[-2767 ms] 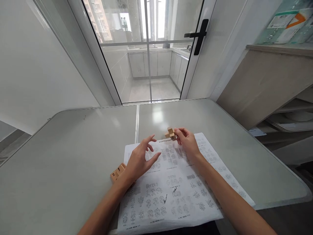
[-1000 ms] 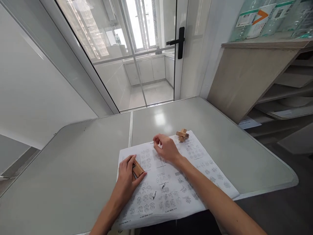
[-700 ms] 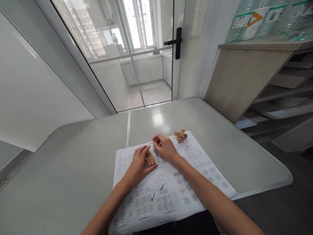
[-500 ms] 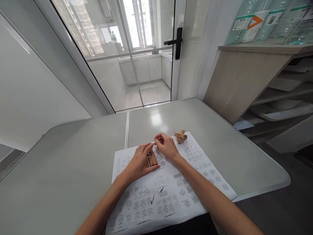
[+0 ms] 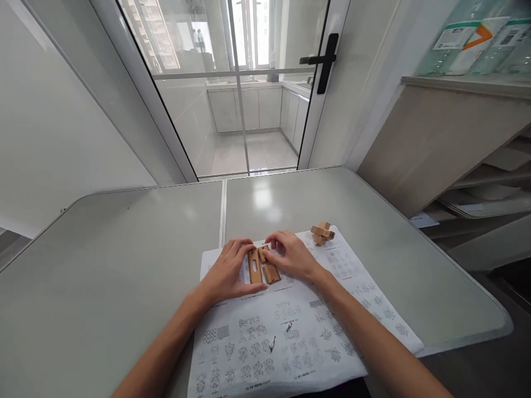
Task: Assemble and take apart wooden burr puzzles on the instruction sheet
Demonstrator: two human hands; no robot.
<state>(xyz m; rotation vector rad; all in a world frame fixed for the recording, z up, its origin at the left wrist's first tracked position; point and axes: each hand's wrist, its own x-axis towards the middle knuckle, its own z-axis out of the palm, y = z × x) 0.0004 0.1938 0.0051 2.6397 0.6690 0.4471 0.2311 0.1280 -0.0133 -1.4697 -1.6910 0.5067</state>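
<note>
On the paper sheet of printed diagrams, two wooden puzzle pieces lie side by side. The slotted wooden puzzle piece has a long opening, and my left hand spans it, fingers at its far end and thumb near its close end. Just right of it is a notched wooden puzzle piece. My right hand pinches a small wooden block against the far part of these pieces, between thumb and fingers. Dark marks show on the wood, too small to read.
An interlocked wooden burr puzzle sits at the sheet's far right corner. The grey table reaches to a glass door. A shelf with plastic bottles stands at the right.
The view has turned slightly right. My right hand has come down and nearer to the pieces with the small block. The slotted piece and its neighbour now show uncovered between my hands.
</note>
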